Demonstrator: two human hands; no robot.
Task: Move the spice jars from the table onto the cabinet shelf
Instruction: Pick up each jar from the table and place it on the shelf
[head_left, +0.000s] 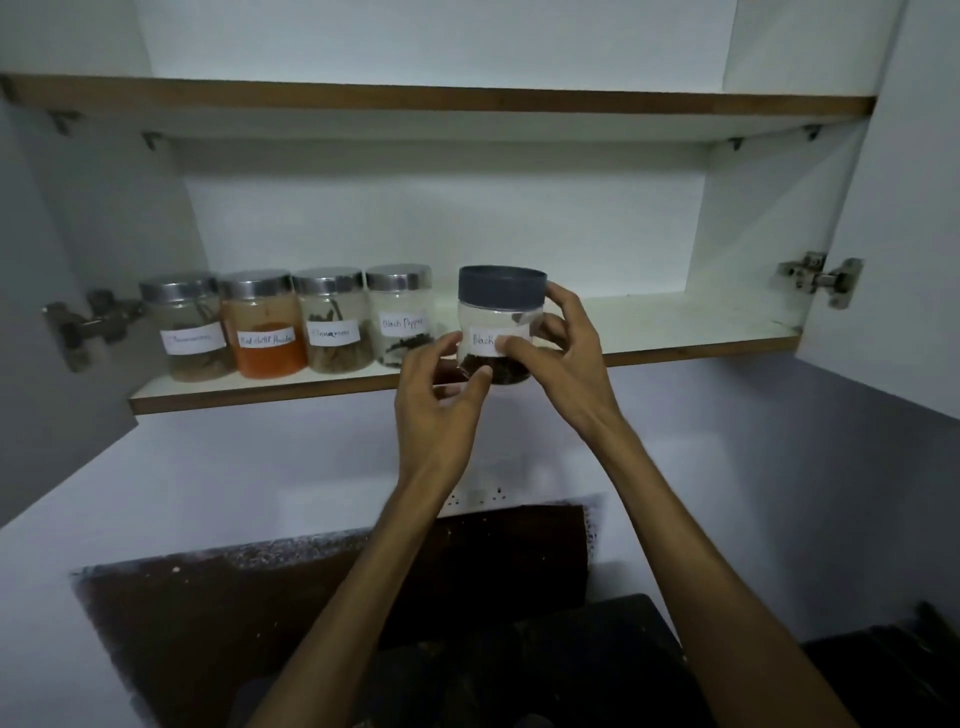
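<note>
Hands (439, 387) (558, 343) both in curled grip on dark-lidded jar (500, 317), four steel-lidded jars (291, 322) crowding shelf (675, 325) leftward

Cabinet: a white laminate wall cabinet (769, 218) with brown wood-edged boards, standing open.
Upper board: a white board with a brown front edge (441, 101) spans the cabinet above, held by small metal brackets (735, 143) beneath it.
Hinges: a silver metal hinge (818, 278) on the right side wall; another silver hinge (85, 325) on the left.
Doors: a white door panel (904, 234) swung open at right; a grey-shaded one (47, 364) at left.
Wall: a pale bluish-white wall (234, 478) below the cabinet, with a white socket plate (475, 499).
Lower area: a dark brown speckled surface (249, 613) with a ragged pale edge.
Light: dim and cool, brightest on the cabinet's back panel.
</note>
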